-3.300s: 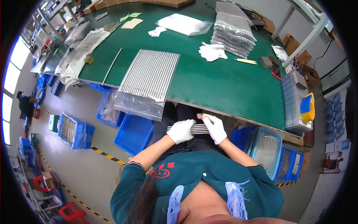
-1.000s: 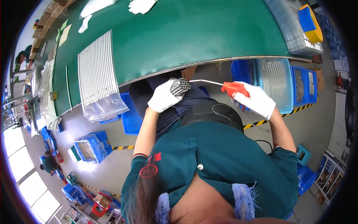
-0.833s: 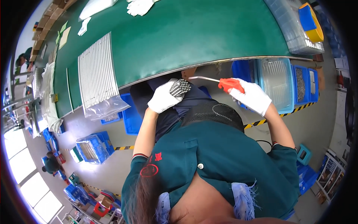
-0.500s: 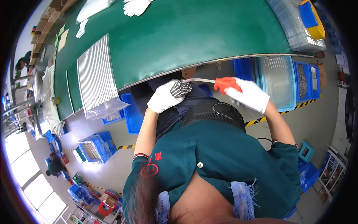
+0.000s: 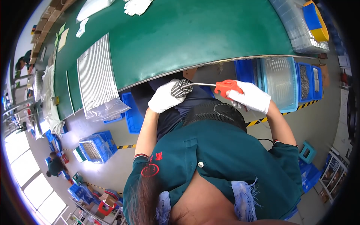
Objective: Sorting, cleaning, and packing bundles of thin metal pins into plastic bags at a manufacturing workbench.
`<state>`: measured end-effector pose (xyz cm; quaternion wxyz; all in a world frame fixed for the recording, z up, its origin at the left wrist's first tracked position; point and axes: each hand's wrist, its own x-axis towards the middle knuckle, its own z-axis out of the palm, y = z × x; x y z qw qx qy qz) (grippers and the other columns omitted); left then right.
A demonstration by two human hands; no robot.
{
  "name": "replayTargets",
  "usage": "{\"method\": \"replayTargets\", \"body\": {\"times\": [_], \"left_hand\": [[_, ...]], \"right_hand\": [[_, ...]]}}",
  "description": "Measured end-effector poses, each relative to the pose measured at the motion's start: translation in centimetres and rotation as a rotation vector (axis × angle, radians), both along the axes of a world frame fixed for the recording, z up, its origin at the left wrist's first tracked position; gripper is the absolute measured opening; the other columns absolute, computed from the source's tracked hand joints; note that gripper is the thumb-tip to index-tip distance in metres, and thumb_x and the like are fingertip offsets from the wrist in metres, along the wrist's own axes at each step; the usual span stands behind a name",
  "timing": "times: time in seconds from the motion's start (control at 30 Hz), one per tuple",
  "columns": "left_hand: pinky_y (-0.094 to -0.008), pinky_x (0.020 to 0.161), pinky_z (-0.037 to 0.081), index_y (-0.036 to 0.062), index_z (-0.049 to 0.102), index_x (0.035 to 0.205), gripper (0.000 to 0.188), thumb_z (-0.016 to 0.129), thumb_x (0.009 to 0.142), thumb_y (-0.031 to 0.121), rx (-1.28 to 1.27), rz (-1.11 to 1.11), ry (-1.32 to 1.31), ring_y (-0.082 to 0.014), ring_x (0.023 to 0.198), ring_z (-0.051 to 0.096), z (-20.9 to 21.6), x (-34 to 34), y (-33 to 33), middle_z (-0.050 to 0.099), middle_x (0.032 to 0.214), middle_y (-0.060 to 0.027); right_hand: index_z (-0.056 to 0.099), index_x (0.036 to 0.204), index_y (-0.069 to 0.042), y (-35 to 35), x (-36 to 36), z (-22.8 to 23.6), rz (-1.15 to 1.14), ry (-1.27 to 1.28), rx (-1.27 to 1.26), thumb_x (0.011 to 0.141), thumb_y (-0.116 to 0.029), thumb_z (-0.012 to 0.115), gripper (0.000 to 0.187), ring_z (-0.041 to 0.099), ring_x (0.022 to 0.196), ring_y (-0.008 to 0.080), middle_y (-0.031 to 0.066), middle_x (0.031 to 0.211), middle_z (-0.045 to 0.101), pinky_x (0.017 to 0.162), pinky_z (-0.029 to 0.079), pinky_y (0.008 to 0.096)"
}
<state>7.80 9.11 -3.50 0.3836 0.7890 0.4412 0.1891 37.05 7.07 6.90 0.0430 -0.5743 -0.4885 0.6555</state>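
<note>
My left hand (image 5: 164, 98), in a white glove, is closed round a bundle of thin metal tubes (image 5: 182, 88), held over my lap. Their ends face right; the glove hides the rest of their length. To the right, my gloved right hand (image 5: 250, 96) grips a red air blow gun (image 5: 227, 88). Its long thin nozzle (image 5: 204, 84) points left, with the tip at the bundle's ends. Whether tip and tubes touch, I cannot tell. On the green table (image 5: 180, 37), left of my hands, a clear plastic bag holds a row of long metal tubes (image 5: 95, 75).
The table edge runs just beyond my hands. Clear trays (image 5: 296, 26) and a blue-and-yellow tape roll (image 5: 317, 20) stand far right. White gloves (image 5: 137, 5) lie at the back. Below are a light-blue bin (image 5: 294, 84) and a blue crate (image 5: 131, 116). Another person (image 5: 56, 165) is far left.
The nozzle, which looked bent upward and blurred before, now appears straight and slightly lower against the bundle's ends. The gun has turned slightly; my left hand has barely moved.
</note>
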Motion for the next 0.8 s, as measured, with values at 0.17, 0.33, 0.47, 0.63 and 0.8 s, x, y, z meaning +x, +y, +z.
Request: {"method": "replayTargets", "body": {"times": [0.17,0.33,0.47,0.63,0.8], "left_hand": [[-0.0299,0.073,0.051,0.0103,0.063,0.098,0.027,0.067,0.072,0.018,0.085,-0.052,0.049,-0.0238,0.082,0.062,-0.1,0.0,0.1,0.063,0.093,-0.0070],[-0.0301,0.074,0.051,0.0108,0.063,0.099,0.030,0.068,0.070,0.018,0.137,-0.057,0.021,-0.0244,0.084,0.062,-0.6,-0.1,0.3,0.063,0.094,-0.0071],[-0.0302,0.076,0.050,0.0109,0.064,0.099,0.029,0.067,0.071,0.016,0.034,-0.028,0.055,-0.0232,0.087,0.061,-0.3,0.0,0.3,0.062,0.095,-0.0068],[-0.0303,0.076,0.050,0.0124,0.065,0.098,0.027,0.066,0.072,0.019,0.057,-0.060,0.101,-0.0231,0.088,0.061,-0.2,-0.1,0.4,0.062,0.095,-0.0073],[-0.0307,0.074,0.050,0.0123,0.064,0.099,0.028,0.066,0.072,0.019,0.122,-0.062,0.130,-0.0235,0.086,0.061,-0.6,-0.2,0.4,0.062,0.093,-0.0073]], "right_hand": [[0.055,0.121,-0.010,0.4,0.0,0.1,-0.029,-0.092,0.038,0.087,-0.042,0.055,0.047,0.052,0.057,0.0100,0.0014,0.068,0.057,0.057,0.044,0.0255],[0.055,0.120,-0.011,0.6,-0.1,0.1,-0.036,-0.154,0.102,0.087,-0.041,0.056,0.044,0.050,0.056,0.0059,-0.0015,0.068,0.056,0.049,0.041,0.0210],[0.057,0.117,-0.010,0.2,0.2,0.1,-0.028,0.011,-0.054,0.086,-0.044,0.055,0.047,0.052,0.056,0.0088,-0.0002,0.067,0.057,0.052,0.042,0.0244],[0.058,0.117,-0.011,0.0,0.4,0.5,-0.044,-0.001,-0.052,0.086,-0.043,0.055,0.044,0.051,0.057,0.0086,-0.0013,0.069,0.058,0.054,0.043,0.0242],[0.058,0.117,-0.010,-0.1,0.7,0.1,-0.033,0.028,-0.109,0.088,-0.042,0.055,0.043,0.054,0.061,0.0082,-0.0007,0.075,0.060,0.056,0.044,0.0232]]}}
